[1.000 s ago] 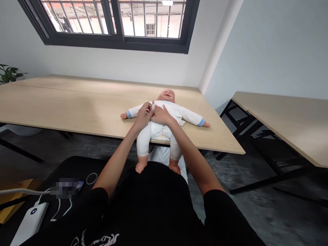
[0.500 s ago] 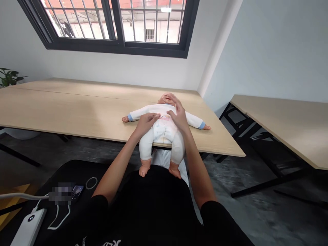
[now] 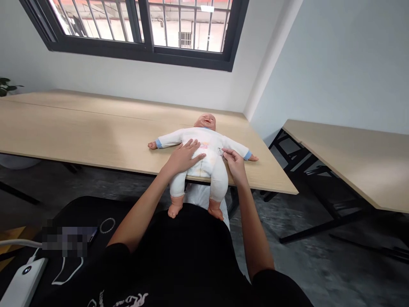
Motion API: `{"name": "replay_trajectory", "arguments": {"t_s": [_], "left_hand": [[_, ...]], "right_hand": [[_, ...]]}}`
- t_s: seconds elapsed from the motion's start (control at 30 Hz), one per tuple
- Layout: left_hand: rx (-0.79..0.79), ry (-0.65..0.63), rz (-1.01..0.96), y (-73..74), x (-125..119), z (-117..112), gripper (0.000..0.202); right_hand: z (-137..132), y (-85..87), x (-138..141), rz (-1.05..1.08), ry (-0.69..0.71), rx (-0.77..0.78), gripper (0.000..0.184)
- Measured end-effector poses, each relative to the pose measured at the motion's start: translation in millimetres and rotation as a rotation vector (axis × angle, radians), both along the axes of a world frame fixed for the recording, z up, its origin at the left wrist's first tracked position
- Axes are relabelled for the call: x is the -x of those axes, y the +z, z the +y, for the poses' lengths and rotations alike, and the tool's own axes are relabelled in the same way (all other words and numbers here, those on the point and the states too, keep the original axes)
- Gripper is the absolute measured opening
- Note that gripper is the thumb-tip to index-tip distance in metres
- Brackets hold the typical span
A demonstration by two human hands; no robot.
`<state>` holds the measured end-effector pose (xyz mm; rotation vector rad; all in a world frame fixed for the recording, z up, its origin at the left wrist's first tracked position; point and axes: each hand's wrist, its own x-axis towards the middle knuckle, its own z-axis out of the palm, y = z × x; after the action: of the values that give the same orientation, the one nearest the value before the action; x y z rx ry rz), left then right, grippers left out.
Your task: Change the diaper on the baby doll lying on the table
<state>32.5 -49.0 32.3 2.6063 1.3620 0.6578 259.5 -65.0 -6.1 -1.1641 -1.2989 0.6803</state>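
Note:
A baby doll (image 3: 207, 160) in a white suit with blue cuffs lies on its back on the wooden table (image 3: 128, 132), its legs hanging over the front edge. My left hand (image 3: 184, 157) rests flat on the left side of the doll's belly, fingers spread. Over the doll's right-hand side in view, my right hand (image 3: 234, 162) pinches thumb and forefinger together. By those fingertips shows a small thin greyish thing (image 3: 220, 150), too small to name. A faint pink print marks the suit's front between the hands.
Left of my lap, a black chair seat (image 3: 92, 209) holds a white power bank (image 3: 24, 283), a cable and a beaded bracelet (image 3: 107, 225). Another wooden table (image 3: 348, 157) stands to the right. Behind is a barred window (image 3: 188, 25).
My left hand has gone from bent fingers at the doll's chest to lying flat on its belly. My right hand has come down from near the doll's face to its side, now pinching.

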Motion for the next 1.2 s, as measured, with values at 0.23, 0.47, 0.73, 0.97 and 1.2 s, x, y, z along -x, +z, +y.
{"name": "replay_trajectory", "arguments": {"t_s": [0.23, 0.47, 0.73, 0.97, 1.2], "left_hand": [[0.077, -0.023, -0.001, 1.7, 4, 4, 0.063], [0.108, -0.068, -0.545, -18.3, 18, 1, 0.067], [0.132, -0.007, -0.841, -52.7, 47, -50, 0.071], [0.148, 0.032, -0.855, -64.4, 64, -64, 0.059], [0.170, 0.125, -0.596, -65.0, 62, -76, 0.081]], "right_hand": [[3, -5.5, 0, 0.032, -0.004, 0.035, 0.046], [4, -8.6, -3, 0.067, 0.002, 0.024, 0.042], [5, -11.1, -3, 0.076, -0.023, 0.007, 0.037], [8, -16.0, -4, 0.065, -0.021, 0.003, 0.037], [8, -16.2, -4, 0.063, -0.012, 0.004, 0.038]]}}
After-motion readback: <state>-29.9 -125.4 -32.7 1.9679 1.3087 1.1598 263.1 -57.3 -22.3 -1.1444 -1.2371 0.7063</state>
